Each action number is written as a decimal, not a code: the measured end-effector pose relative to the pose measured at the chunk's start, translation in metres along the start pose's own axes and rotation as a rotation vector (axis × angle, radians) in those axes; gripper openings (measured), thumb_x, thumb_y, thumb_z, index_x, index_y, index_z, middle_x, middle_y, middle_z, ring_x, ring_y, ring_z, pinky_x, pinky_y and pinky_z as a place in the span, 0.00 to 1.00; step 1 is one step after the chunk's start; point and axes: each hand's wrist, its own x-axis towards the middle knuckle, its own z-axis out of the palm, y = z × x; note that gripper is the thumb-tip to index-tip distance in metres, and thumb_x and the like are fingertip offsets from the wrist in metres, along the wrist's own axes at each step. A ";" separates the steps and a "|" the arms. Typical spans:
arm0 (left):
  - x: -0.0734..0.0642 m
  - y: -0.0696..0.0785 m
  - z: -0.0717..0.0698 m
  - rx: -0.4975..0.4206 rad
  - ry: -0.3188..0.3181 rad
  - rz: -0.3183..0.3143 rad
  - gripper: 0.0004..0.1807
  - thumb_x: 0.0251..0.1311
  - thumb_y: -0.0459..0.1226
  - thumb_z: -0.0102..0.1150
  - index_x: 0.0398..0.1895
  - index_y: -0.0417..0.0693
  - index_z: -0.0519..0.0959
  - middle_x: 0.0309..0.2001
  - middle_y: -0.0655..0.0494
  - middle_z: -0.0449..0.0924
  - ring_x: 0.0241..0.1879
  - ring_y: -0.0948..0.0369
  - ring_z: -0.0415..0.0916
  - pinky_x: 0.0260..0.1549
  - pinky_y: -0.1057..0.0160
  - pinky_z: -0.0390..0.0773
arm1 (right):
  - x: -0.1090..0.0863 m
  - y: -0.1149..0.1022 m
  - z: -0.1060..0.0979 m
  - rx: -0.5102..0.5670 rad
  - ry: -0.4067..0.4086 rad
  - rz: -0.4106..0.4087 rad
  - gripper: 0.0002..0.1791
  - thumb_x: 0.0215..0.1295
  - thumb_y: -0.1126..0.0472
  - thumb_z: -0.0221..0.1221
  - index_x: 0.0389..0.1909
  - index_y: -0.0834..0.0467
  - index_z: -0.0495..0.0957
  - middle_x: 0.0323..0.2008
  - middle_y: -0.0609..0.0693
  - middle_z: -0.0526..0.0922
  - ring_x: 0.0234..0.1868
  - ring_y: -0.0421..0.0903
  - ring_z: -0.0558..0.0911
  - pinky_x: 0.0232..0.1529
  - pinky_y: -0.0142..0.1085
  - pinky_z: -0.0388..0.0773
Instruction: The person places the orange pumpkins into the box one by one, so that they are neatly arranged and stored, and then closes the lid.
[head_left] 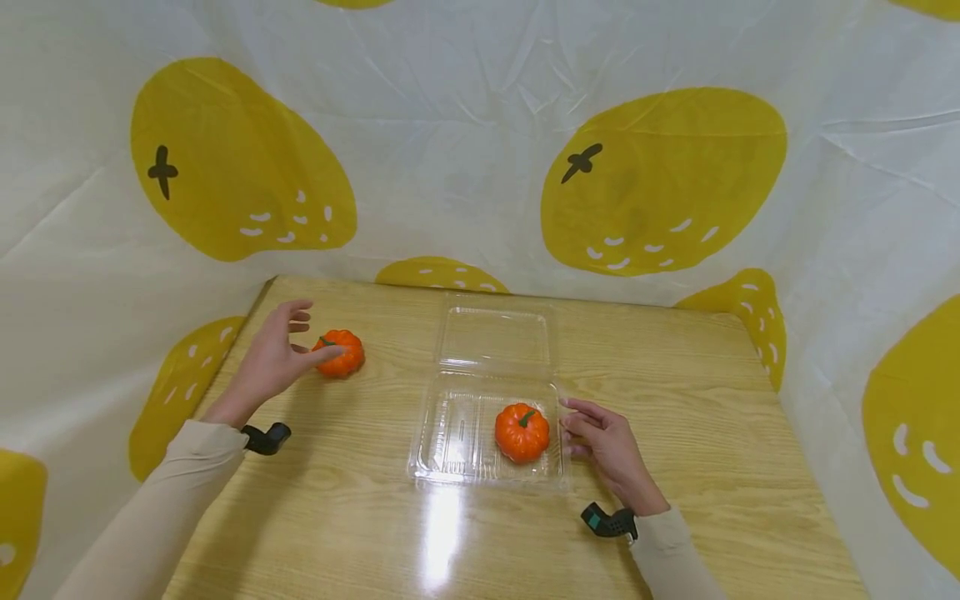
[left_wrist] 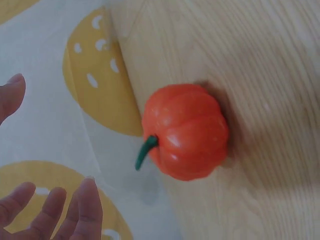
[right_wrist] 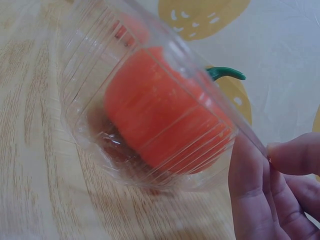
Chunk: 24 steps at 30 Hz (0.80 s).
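Observation:
A clear plastic clamshell container [head_left: 461, 446] lies open on the table, its lid [head_left: 495, 337] folded back toward the wall. Inside its right part sits a small orange toy pumpkin [head_left: 522, 432] with a green stem. My right hand [head_left: 606, 442] pinches the container's right rim between thumb and fingers, as the right wrist view shows closely. A second orange pumpkin [head_left: 341, 354] rests on the table at the far left. Beside it is my left hand [head_left: 273, 354], thumb and fingers spread apart; in the left wrist view its fingers [left_wrist: 87, 205] are away from that pumpkin.
The wooden table [head_left: 675, 433] reaches back to a white cloth [head_left: 450, 167] printed with large yellow fruit, which hangs behind it and on both sides. Each wrist wears a black camera band [head_left: 266, 439]. Light glares on the table in front of the container.

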 end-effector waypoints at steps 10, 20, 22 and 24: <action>0.001 -0.018 -0.004 0.005 -0.015 -0.021 0.55 0.59 0.55 0.73 0.79 0.39 0.53 0.73 0.29 0.61 0.69 0.32 0.66 0.60 0.34 0.77 | 0.000 -0.001 0.000 0.004 0.009 0.000 0.26 0.72 0.66 0.62 0.68 0.68 0.72 0.35 0.46 0.89 0.31 0.38 0.85 0.32 0.32 0.88; 0.006 -0.042 0.009 0.026 -0.033 -0.061 0.56 0.60 0.56 0.72 0.79 0.37 0.52 0.72 0.27 0.61 0.69 0.31 0.66 0.62 0.33 0.76 | -0.003 -0.002 0.000 -0.015 -0.003 0.004 0.28 0.73 0.65 0.62 0.70 0.70 0.70 0.35 0.43 0.89 0.32 0.37 0.85 0.34 0.31 0.88; 0.007 -0.045 0.012 0.028 -0.037 -0.070 0.56 0.60 0.56 0.72 0.79 0.37 0.52 0.72 0.26 0.61 0.68 0.31 0.66 0.62 0.33 0.75 | -0.003 -0.002 0.000 -0.024 -0.002 0.008 0.27 0.73 0.65 0.61 0.70 0.69 0.70 0.35 0.43 0.89 0.33 0.37 0.85 0.34 0.31 0.88; 0.007 -0.048 0.015 0.026 -0.042 -0.078 0.56 0.60 0.55 0.72 0.79 0.36 0.52 0.71 0.26 0.61 0.68 0.31 0.66 0.62 0.33 0.75 | -0.003 -0.002 0.000 -0.026 0.009 0.010 0.27 0.73 0.65 0.61 0.69 0.68 0.71 0.36 0.43 0.89 0.33 0.37 0.85 0.34 0.32 0.88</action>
